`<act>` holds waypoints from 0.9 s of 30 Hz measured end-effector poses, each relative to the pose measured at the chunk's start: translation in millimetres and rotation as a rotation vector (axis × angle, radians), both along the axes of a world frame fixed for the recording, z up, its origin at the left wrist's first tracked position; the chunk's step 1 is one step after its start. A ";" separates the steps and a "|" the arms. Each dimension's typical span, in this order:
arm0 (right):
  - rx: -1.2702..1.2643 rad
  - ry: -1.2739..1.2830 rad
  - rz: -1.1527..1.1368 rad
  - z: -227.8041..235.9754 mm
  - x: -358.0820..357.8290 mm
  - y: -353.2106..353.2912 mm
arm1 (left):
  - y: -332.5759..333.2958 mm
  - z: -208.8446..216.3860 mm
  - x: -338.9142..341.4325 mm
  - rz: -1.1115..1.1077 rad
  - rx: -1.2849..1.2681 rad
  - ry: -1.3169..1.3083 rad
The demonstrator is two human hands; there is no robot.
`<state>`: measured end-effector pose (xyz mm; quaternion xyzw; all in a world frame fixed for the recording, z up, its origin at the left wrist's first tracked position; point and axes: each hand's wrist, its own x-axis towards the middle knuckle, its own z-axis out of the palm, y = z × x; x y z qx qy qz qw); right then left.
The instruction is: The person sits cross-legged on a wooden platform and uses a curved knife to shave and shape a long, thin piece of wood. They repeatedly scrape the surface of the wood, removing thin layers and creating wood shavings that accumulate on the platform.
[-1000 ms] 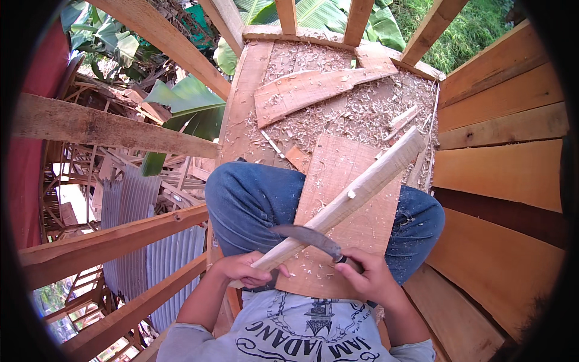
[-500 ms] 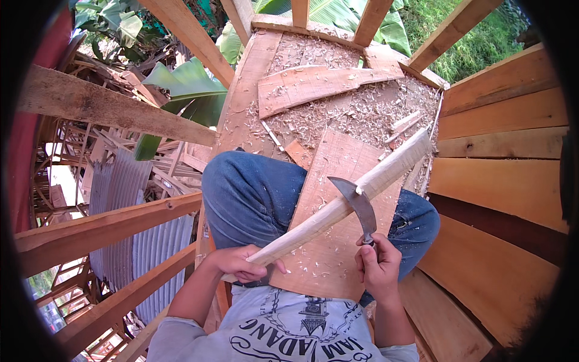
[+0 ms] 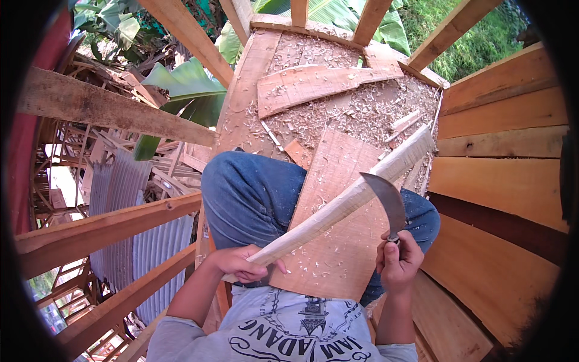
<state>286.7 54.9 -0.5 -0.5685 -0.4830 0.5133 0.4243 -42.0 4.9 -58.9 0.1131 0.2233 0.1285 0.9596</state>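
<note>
Shavings (image 3: 374, 99) litter the floor (image 3: 256, 63) ahead of your left hand (image 3: 246, 265), which is closed around the near end of the stick (image 3: 325, 223). It slants ahead and rightward over the board (image 3: 335, 256); your right hand (image 3: 399, 264) is clenched on the knife (image 3: 391, 203) by its handle, blade pointing ahead.

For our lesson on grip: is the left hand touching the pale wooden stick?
Touching: the head view shows the left hand closed around the lower end of the pale wooden stick.
</note>
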 end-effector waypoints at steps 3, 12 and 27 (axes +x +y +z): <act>0.157 -0.155 0.407 -0.7 -21.9 1.4 | 1.4 0.8 2.7 -0.019 0.038 0.025; 0.025 -0.116 0.313 -7.5 -22.8 -2.4 | 3.9 7.9 5.9 -0.057 0.080 0.121; -0.215 0.135 -0.009 -26.8 -5.5 -12.5 | 2.8 20.6 16.6 -0.020 0.207 0.278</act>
